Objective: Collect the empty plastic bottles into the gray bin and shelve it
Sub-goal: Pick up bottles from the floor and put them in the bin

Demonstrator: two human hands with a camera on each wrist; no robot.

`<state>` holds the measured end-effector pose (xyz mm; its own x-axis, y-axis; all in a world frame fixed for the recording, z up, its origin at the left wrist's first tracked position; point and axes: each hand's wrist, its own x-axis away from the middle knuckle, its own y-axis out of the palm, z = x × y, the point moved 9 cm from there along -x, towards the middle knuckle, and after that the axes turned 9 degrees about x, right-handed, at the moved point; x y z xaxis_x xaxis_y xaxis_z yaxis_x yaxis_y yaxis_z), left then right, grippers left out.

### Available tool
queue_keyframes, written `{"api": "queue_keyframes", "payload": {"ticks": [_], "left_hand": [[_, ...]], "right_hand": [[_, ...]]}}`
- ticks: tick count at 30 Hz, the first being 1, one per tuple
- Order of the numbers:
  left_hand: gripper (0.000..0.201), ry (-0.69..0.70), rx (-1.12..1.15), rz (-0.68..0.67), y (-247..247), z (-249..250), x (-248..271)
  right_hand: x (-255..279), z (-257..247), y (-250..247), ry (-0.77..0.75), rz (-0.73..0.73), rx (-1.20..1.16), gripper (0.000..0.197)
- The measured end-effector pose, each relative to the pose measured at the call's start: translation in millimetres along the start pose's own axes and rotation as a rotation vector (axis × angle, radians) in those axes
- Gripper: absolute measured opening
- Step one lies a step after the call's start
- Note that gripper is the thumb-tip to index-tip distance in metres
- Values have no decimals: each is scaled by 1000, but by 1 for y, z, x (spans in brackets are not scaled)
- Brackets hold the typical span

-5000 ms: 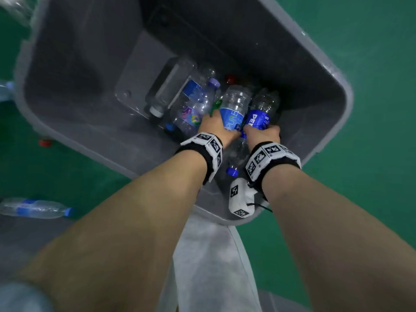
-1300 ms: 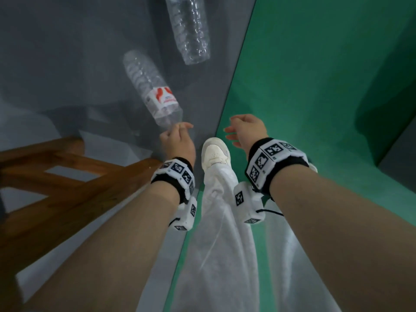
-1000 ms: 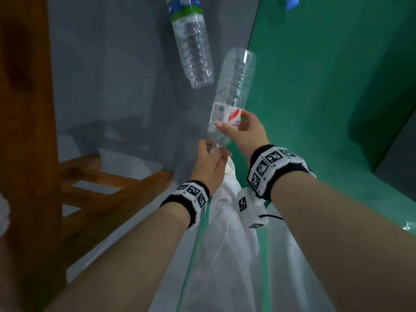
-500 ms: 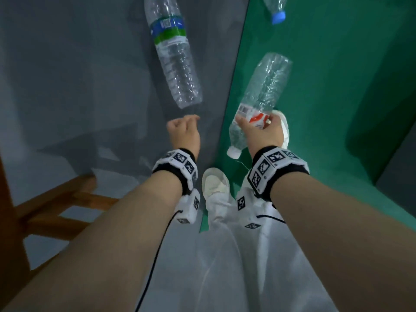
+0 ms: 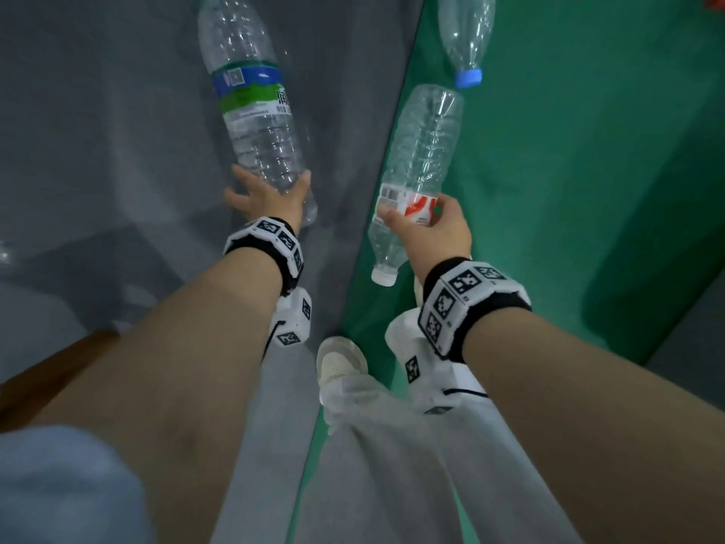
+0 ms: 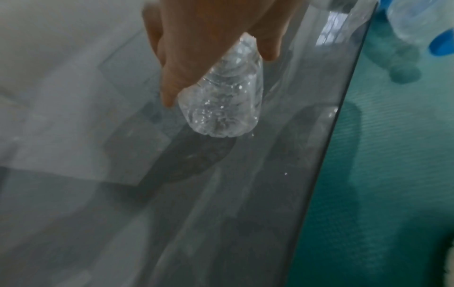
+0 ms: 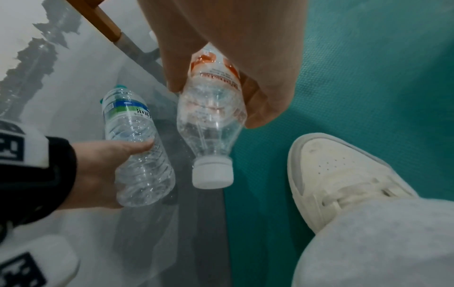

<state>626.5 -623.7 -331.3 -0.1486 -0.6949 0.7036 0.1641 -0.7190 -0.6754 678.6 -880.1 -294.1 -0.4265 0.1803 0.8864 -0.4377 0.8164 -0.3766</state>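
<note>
- Right hand (image 5: pixel 433 233) fingers wrap the red-label bottle (image 5: pixel 421 159) at its label, cap end below them; light, thin-walled, likely crushable
- Left hand (image 5: pixel 266 200) curls round the green-label bottle (image 5: pixel 255 111) near its base; slick ribs, so grip the middle

3 clear plastic bottles are showing in the head view: 1 blue-and-green-labelled bottle (image 5: pixel 255 108), 1 red-and-white-labelled bottle (image 5: pixel 419 159) with a white cap, and 1 blue-capped bottle (image 5: pixel 465 37). 2 hands are appearing, the left hand (image 5: pixel 270 198) and the right hand (image 5: pixel 435 233), each gripping 1 bottle, so 1 bottle is lying loose. 2 marker-covered wristbands are showing, 1 per wrist. 1 white shoe (image 5: pixel 341 363) is standing out clearly below.
</note>
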Motion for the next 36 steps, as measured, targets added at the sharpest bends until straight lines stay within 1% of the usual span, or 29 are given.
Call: {"api": "queue_keyframes", "payload": {"ticks": [2,4,6,9,13,17,19,23,27,31,32,35,36], "left_hand": [[112,34,2,39,-1,4,-6],[110,40,26,38,-3,0,-6],[108,48,54,7,-2,-1,3],[107,85,93,-21,-5,1,31],[106,112,113,-96,-9,5,84],[107,137,94,-216,-7,9,141],[107,175,78,-270,-12,13,171],[106,262,14,-322,-23,18,214],[106,353,-62,-383,-25,20,259],[106,457,-84,-476,-5,27,315],[105,478,-91,-488,-1,29,323],[105,528,-122,-573,27,34,365],[105,543,-138,-609,41,38,386]], "right_hand": [[-9,-8,-5,-9,-18,9,74],[-16,-11,-14,7,-11,-1,73],[-14,-11,-28,42,13,-44,69],[2,-6,-45,89,37,-118,71],[39,3,-61,100,48,-151,71],[78,20,-78,123,69,-190,72],[101,29,-88,128,89,-211,73],[137,49,-108,128,136,-215,80],[169,82,-137,158,178,-267,80],[194,121,-185,185,254,-313,73],[196,128,-189,194,262,-305,73],[201,151,-216,221,285,-333,75],[203,161,-233,235,297,-356,74]]}}
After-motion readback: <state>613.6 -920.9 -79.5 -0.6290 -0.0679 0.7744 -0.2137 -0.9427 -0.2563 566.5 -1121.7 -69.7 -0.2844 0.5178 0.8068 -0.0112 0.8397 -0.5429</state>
